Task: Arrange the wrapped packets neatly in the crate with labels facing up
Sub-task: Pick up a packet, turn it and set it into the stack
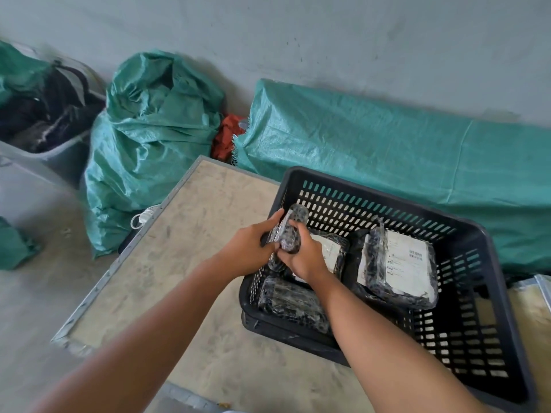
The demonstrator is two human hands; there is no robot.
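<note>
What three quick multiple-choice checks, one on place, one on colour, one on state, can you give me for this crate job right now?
1. Where does the crate sit?
A. on the board
B. on the green sack
C. on the grey tub

2. What colour is the crate?
A. green
B. black
C. red

3. How is the held packet?
A. lying flat, label up
B. gripped by both hands over the crate's left wall
C. on the floor

Answers: 1 A, board lies under it; 2 B, black slotted walls; 3 B, left hand and right hand clasp it.
</note>
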